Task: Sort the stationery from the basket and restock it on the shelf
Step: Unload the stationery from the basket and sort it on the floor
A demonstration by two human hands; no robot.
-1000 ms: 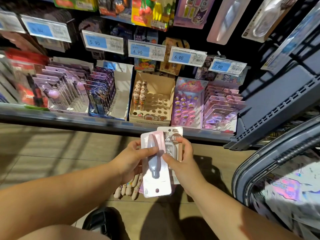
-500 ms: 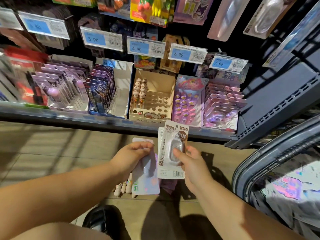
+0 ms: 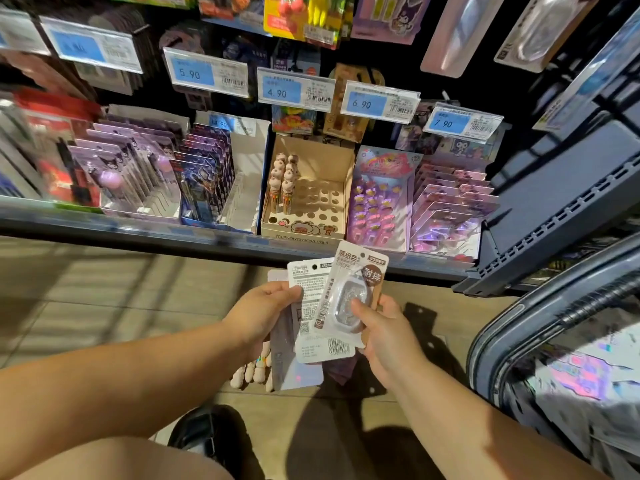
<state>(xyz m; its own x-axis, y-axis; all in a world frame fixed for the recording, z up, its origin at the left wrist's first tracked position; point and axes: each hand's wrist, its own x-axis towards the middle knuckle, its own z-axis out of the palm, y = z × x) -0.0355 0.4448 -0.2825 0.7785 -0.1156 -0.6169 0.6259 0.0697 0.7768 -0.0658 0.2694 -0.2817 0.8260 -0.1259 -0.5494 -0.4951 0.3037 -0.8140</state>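
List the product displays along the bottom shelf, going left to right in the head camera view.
Blurred red packs → lilac carded pens → dark blue carded pens → cardboard box of figure-topped pens → pink rainbow display box → pink carded packs.

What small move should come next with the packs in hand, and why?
Probably lay the correction tape pack in the right hand onto the back-facing pack in the left hand: both cards look alike, and they overlap.
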